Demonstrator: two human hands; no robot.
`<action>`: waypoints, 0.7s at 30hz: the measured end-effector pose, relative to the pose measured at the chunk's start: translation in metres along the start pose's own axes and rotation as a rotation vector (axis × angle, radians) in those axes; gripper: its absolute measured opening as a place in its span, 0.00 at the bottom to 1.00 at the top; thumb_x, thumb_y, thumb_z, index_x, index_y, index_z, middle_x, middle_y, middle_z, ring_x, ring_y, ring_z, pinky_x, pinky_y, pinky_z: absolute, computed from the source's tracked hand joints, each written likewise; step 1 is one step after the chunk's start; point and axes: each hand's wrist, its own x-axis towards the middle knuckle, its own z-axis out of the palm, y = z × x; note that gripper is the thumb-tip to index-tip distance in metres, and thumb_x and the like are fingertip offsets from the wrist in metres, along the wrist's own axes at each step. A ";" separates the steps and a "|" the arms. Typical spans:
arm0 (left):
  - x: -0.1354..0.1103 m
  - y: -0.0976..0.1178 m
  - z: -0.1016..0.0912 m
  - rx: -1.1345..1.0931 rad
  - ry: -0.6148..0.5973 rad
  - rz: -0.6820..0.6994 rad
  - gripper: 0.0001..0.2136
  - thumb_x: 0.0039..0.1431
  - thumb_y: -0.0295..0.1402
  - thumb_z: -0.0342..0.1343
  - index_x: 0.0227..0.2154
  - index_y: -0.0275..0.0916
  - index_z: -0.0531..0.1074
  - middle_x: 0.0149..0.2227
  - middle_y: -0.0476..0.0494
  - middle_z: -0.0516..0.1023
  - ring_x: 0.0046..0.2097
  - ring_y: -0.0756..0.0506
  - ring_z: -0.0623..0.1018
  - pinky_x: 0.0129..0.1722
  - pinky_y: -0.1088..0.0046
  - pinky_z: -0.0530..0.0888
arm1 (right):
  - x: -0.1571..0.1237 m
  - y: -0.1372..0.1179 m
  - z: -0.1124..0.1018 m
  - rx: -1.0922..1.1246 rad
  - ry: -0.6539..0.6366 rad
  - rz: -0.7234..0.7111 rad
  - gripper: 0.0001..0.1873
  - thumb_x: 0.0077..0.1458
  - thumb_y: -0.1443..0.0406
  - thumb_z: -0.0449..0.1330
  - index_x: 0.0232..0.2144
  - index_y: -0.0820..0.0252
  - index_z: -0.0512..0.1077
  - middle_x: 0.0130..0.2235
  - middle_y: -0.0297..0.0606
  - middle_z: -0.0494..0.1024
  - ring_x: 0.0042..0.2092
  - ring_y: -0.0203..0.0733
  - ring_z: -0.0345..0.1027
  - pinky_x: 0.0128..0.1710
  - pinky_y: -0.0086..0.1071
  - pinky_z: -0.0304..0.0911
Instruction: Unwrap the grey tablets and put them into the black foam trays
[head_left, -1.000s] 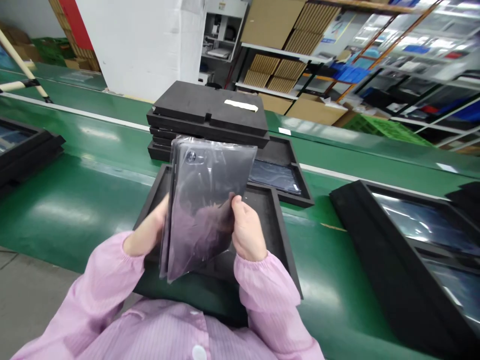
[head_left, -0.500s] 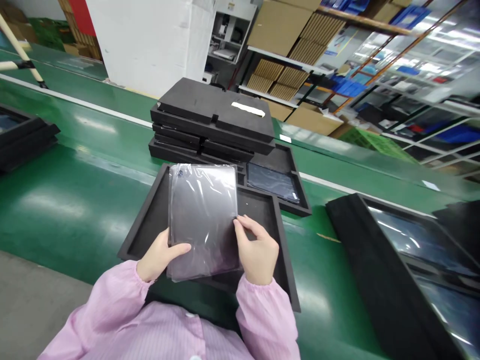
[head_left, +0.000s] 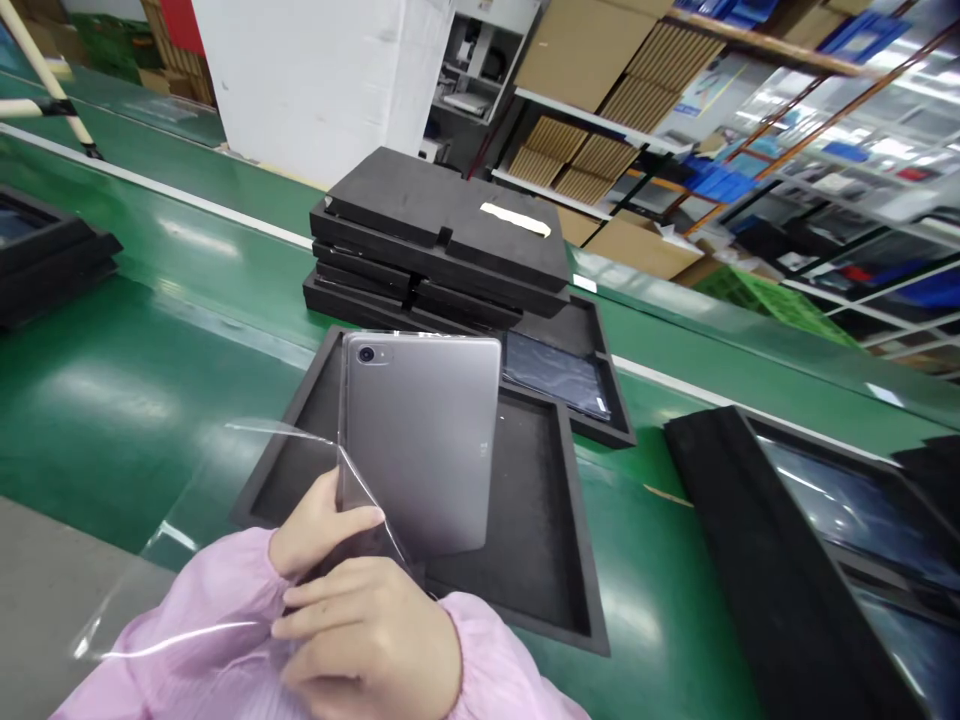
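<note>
A grey tablet [head_left: 424, 440], back side up with its camera at the top left corner, is held over a black foam tray [head_left: 536, 500]. My left hand [head_left: 322, 525] grips the tablet's lower left edge, thumb on top. Clear plastic film [head_left: 176, 535] is folded back from the tablet and spreads to the lower left, over my left sleeve. Close to my body, my right hand [head_left: 367, 640] has its fingers curled at the film's edge; the fingertips are partly hidden.
Behind the tray stands a stack of black foam trays [head_left: 442, 230]. Beside it another tray holds a dark tablet [head_left: 555, 375]. More trays with screens [head_left: 832, 500] lie at the right, and a further stack [head_left: 52, 255] at the left, all on a green bench [head_left: 150, 390].
My right hand has moved from the tablet's right edge down and left across my body. The clear film has come off the tablet's back, which now shows bare.
</note>
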 end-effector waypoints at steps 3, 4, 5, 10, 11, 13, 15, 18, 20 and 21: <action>-0.002 0.000 0.001 -0.046 0.037 -0.036 0.21 0.49 0.38 0.68 0.45 0.35 0.74 0.47 0.38 0.82 0.51 0.36 0.79 0.55 0.59 0.73 | -0.003 -0.001 -0.004 0.010 -0.100 0.031 0.11 0.60 0.65 0.55 0.28 0.55 0.76 0.40 0.27 0.85 0.49 0.29 0.77 0.50 0.20 0.67; -0.003 0.000 0.002 -0.074 0.065 -0.072 0.21 0.48 0.38 0.68 0.44 0.35 0.74 0.47 0.39 0.82 0.51 0.36 0.79 0.55 0.58 0.73 | -0.003 -0.001 -0.005 -0.007 -0.103 0.032 0.12 0.60 0.65 0.54 0.28 0.56 0.76 0.40 0.27 0.85 0.49 0.30 0.77 0.50 0.21 0.67; -0.004 0.000 0.003 -0.106 0.096 -0.110 0.21 0.47 0.38 0.69 0.44 0.36 0.74 0.46 0.39 0.82 0.51 0.36 0.79 0.55 0.58 0.73 | -0.003 -0.002 -0.005 -0.034 -0.099 0.032 0.13 0.60 0.66 0.53 0.28 0.56 0.76 0.40 0.28 0.85 0.49 0.31 0.77 0.51 0.22 0.67; -0.009 0.003 0.005 -0.226 0.172 -0.205 0.22 0.44 0.37 0.71 0.43 0.37 0.75 0.45 0.41 0.82 0.50 0.37 0.79 0.54 0.61 0.74 | 0.004 -0.001 0.002 -0.092 -0.082 -0.016 0.15 0.63 0.65 0.52 0.31 0.58 0.77 0.43 0.30 0.84 0.51 0.34 0.76 0.55 0.24 0.65; -0.009 0.004 0.004 -0.240 0.169 -0.216 0.22 0.44 0.37 0.70 0.43 0.37 0.75 0.44 0.41 0.82 0.50 0.37 0.80 0.52 0.61 0.75 | 0.005 0.000 0.003 -0.080 -0.086 -0.019 0.14 0.63 0.65 0.52 0.32 0.58 0.77 0.44 0.30 0.84 0.52 0.34 0.75 0.55 0.24 0.65; -0.008 0.005 0.003 -0.248 0.157 -0.236 0.21 0.44 0.37 0.70 0.42 0.37 0.75 0.43 0.42 0.83 0.48 0.38 0.80 0.49 0.63 0.77 | 0.008 0.000 0.004 -0.049 -0.093 -0.008 0.13 0.63 0.65 0.53 0.33 0.58 0.77 0.45 0.30 0.83 0.53 0.33 0.74 0.56 0.23 0.63; -0.008 0.007 0.001 -0.227 0.139 -0.280 0.18 0.43 0.36 0.70 0.37 0.37 0.75 0.39 0.44 0.83 0.45 0.38 0.81 0.45 0.64 0.78 | 0.010 -0.001 0.003 -0.003 -0.100 0.006 0.12 0.62 0.64 0.54 0.33 0.57 0.77 0.47 0.30 0.83 0.54 0.31 0.73 0.57 0.21 0.62; -0.008 0.008 -0.002 -0.214 0.099 -0.313 0.16 0.41 0.37 0.70 0.33 0.38 0.75 0.33 0.47 0.83 0.41 0.38 0.82 0.42 0.64 0.79 | 0.012 0.000 0.000 0.094 -0.091 0.006 0.11 0.62 0.63 0.56 0.35 0.58 0.78 0.49 0.32 0.82 0.55 0.30 0.72 0.60 0.19 0.57; -0.007 0.008 -0.003 -0.204 0.106 -0.304 0.16 0.40 0.37 0.70 0.34 0.39 0.75 0.32 0.47 0.83 0.40 0.38 0.82 0.42 0.64 0.79 | 0.012 0.002 -0.002 0.155 -0.066 -0.002 0.10 0.61 0.64 0.57 0.37 0.61 0.78 0.50 0.36 0.81 0.56 0.32 0.72 0.62 0.18 0.54; -0.007 0.008 -0.003 -0.191 0.124 -0.294 0.17 0.40 0.36 0.70 0.35 0.39 0.76 0.30 0.48 0.83 0.40 0.38 0.82 0.42 0.64 0.79 | 0.012 0.003 -0.002 0.183 -0.046 -0.017 0.09 0.61 0.65 0.58 0.37 0.62 0.78 0.50 0.38 0.81 0.56 0.32 0.72 0.62 0.18 0.54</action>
